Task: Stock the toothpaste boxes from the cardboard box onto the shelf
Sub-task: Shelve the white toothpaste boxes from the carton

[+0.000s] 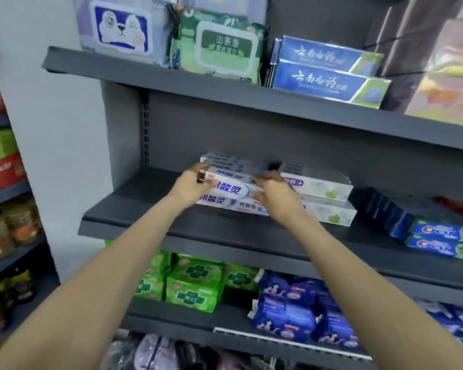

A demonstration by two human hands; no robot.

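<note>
While I hold the top toothpaste box [231,186] at both ends, I am setting it on the shelf [134,222]. It lies flat on another box [225,202] of the same kind, so this is the putting-down step.

On the left, my left hand [191,186] curls round the box's left end, thumb on top. On the right, my right hand [274,192] grips the other end, fingers bent over the top edge.

Next, I think I should square the box up with the one under it, then let go with both hands and go back for more. I should push softly, or the stack may slide into the white boxes [322,193] just beside it on the right. Farther right lie blue boxes [441,239].

Some things I cannot see. The cardboard box is not in view, so I cannot tell how many are left. My hands cover both ends of the top box. More boxes sit behind it, but they are dark and blurry. The shelf's right side is cut off.
</note>
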